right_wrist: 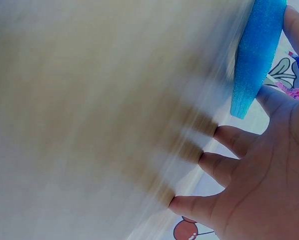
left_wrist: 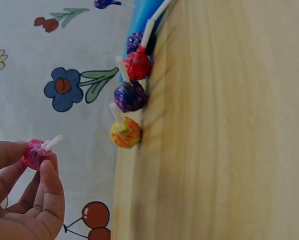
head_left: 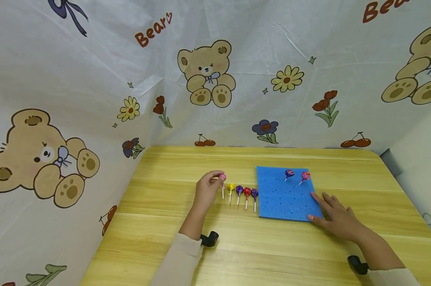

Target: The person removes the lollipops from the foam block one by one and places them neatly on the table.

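Observation:
A pink lollipop (left_wrist: 35, 154) is pinched by its wrapped head between the thumb and fingers of my left hand (head_left: 207, 190), its white stick pointing down in the head view. Right of it lies a row of lollipops: yellow (head_left: 231, 187), purple (head_left: 239, 189), red (head_left: 247, 191) and another purple one (head_left: 254, 193) touching the blue foam board (head_left: 283, 206). In the board's far right part stand a dark purple lollipop (head_left: 289, 173) and a pink one (head_left: 305, 176). My right hand (head_left: 338, 218) rests at the board's right edge, thumb and index finger touching it, other fingers spread on the table.
Small holes dot the foam board. The wooden table (head_left: 272, 254) backs onto a white cloth (head_left: 244, 51) printed with bears and flowers. Black camera mounts (head_left: 210, 239) sit at both wrists.

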Motion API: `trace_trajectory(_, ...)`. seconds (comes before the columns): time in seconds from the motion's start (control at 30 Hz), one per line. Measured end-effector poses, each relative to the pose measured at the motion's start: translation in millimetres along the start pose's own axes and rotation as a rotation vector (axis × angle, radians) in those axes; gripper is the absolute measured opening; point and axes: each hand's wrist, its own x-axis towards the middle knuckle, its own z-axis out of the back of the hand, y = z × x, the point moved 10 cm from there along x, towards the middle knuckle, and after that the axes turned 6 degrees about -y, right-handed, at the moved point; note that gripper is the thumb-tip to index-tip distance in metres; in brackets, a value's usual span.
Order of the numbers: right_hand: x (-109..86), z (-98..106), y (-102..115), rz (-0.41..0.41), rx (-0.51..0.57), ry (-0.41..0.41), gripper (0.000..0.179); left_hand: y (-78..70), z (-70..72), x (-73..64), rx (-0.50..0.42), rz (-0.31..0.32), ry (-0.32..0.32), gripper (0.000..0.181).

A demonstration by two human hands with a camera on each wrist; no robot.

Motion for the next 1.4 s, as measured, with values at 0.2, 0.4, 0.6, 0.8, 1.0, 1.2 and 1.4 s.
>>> trace_trajectory(0.2, -0.2, 0, 1, 0.001, -0.005, -0.001, 0.088, 15.1, -0.9, 4.1, 0.018, 0.048, 0.036, 0.031)
trace_trajectory(0.4, -0.5, 1, 3, 0.002, -0.003, -0.002, 0.088, 24.7, -3.1, 8.5, 0.048, 0.058, 0.054, 0.030)
trace_trajectory(0.6, -1.0, 1, 4, 0.007, 0.009, -0.004, 0.088, 37.3, -9.1, 13.8, 0.070, 0.073, 0.089, 0.026)
trace_trajectory(0.8, -1.8, 2, 5, 0.003, 0.016, 0.001, 0.089, 46.8, -13.4, 18.1, 0.125, 0.086, 0.102, 0.023)
trace_trajectory(1.0, -1.8, 2, 5, 0.003, 0.013, -0.001, 0.088, 48.7, -17.4, 20.2, 0.186, 0.090, 0.122, 0.019)
trace_trajectory(1.2, -2.0, 3, 6, 0.008, 0.010, -0.009, 0.088, 47.3, -19.3, 21.7, 0.240, 0.091, 0.131, 0.020)
trace_trajectory(1.4, -2.1, 2, 6, 0.008, 0.004, -0.010, 0.088, 47.3, -20.6, 23.8, 0.295, 0.069, 0.140, 0.023)
